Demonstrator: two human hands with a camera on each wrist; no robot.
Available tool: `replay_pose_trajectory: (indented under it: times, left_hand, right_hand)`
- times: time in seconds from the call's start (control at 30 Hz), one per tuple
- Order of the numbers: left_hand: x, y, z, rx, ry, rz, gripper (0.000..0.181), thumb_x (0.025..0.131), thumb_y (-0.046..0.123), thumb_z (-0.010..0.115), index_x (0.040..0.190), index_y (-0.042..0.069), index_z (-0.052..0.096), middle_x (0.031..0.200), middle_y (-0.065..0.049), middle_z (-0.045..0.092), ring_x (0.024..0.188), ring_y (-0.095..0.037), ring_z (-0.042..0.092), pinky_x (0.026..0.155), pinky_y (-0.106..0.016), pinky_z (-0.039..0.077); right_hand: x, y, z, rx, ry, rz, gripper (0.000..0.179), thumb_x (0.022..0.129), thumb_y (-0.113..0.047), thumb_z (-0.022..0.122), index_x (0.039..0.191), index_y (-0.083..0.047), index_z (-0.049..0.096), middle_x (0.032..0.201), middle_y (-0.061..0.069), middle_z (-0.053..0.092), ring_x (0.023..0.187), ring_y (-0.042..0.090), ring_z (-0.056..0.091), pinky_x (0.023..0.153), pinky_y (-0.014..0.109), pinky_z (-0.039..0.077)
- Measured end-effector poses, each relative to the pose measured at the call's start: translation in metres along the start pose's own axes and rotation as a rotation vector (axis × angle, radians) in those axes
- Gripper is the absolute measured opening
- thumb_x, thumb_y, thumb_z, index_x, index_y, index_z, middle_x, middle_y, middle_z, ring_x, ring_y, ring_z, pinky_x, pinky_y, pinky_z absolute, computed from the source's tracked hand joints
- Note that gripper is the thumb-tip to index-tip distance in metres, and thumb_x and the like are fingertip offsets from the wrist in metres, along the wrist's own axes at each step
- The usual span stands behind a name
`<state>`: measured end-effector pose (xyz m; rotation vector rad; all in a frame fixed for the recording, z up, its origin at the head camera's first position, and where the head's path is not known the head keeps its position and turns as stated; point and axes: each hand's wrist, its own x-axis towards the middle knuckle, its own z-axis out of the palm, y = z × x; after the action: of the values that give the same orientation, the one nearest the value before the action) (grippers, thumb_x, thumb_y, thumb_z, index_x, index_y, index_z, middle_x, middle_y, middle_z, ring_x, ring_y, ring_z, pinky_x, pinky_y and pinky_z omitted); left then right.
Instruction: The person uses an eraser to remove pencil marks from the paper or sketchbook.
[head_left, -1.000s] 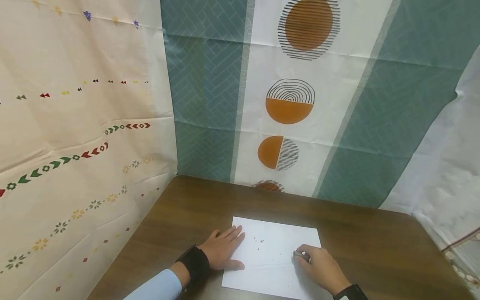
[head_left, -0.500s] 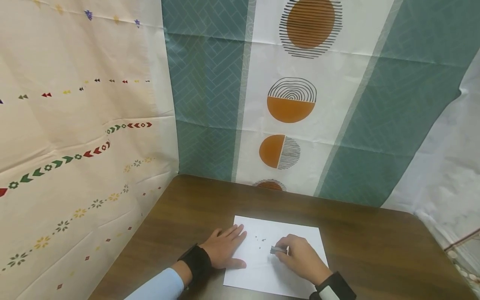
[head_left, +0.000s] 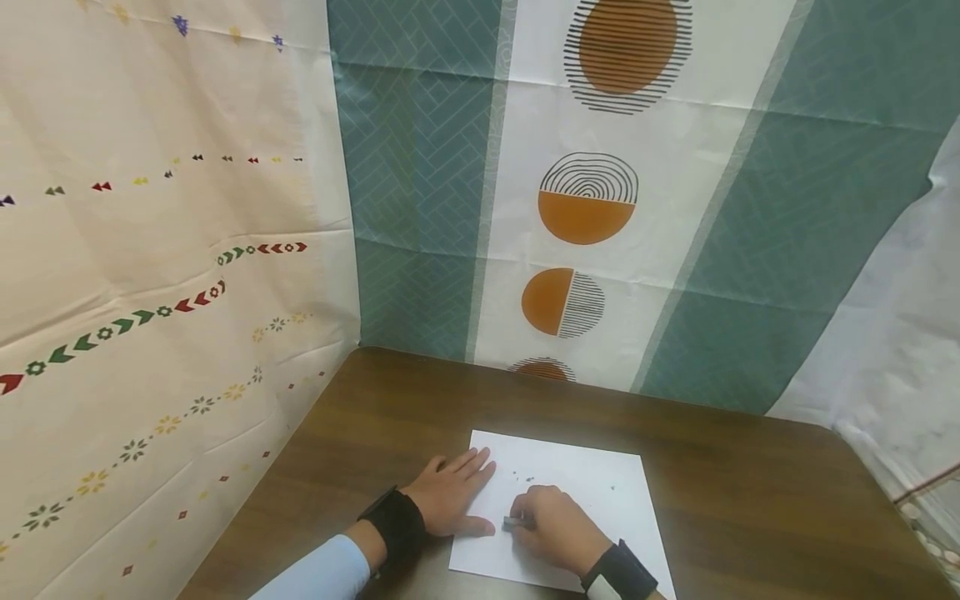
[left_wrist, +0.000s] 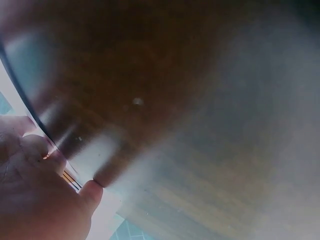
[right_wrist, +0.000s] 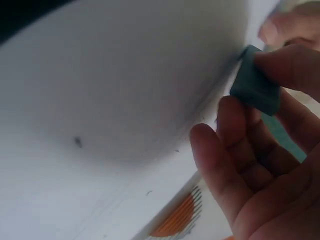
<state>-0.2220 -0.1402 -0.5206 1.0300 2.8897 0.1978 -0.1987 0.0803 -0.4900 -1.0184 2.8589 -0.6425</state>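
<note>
Grey-blue block [head_left: 513,522] between thumb and fingertips of right hand [head_left: 558,531], at the paper [head_left: 630,542]. Exposed end juts from these fingertips toward the left thumb, just short of it; long axis roughly crosswise in head view, remainder covered by fingers. Right thumb and fingers pinched on block. Left hand [head_left: 448,497]: fingers extended, thumb spread apart, resting on paper's edge. Dark crumbs [head_left: 530,479] beyond right fingertips.

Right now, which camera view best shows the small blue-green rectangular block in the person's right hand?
The right wrist view: there the block looks large, its flat face and edges showing in the right hand. The head view shows only a small greyish end; the left wrist view does not show it.
</note>
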Motion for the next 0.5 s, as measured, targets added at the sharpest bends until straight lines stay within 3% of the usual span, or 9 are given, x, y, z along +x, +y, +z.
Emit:
replay_pose_trajectory:
  times: [0.23,0.5]
  left_hand:
    - [-0.002,0.001,-0.004,0.005,0.009,0.010,0.088,0.083,0.072,0.039,0.146,0.012,0.027,0.153,-0.008,0.018,0.136,-0.025,0.013,0.099,-0.064,0.024]
    - [-0.001,0.000,-0.003,0.022,0.007,0.015,0.090,0.083,0.075,0.035,0.147,0.012,0.026,0.153,-0.007,0.017,0.136,-0.024,0.012,0.099,-0.064,0.025]
  right_hand:
    - [0.004,-0.006,0.010,-0.161,0.026,-0.079,0.006,0.078,-0.023,0.071,0.081,-0.020,0.067,0.067,-0.013,0.054,0.062,0.001,0.049,0.060,0.026,0.050]
    - [0.007,-0.011,0.021,-0.225,0.098,-0.144,0.003,0.077,-0.019,0.067,0.079,-0.018,0.066,0.067,-0.012,0.055,0.060,0.000,0.049,0.058,0.024,0.050]
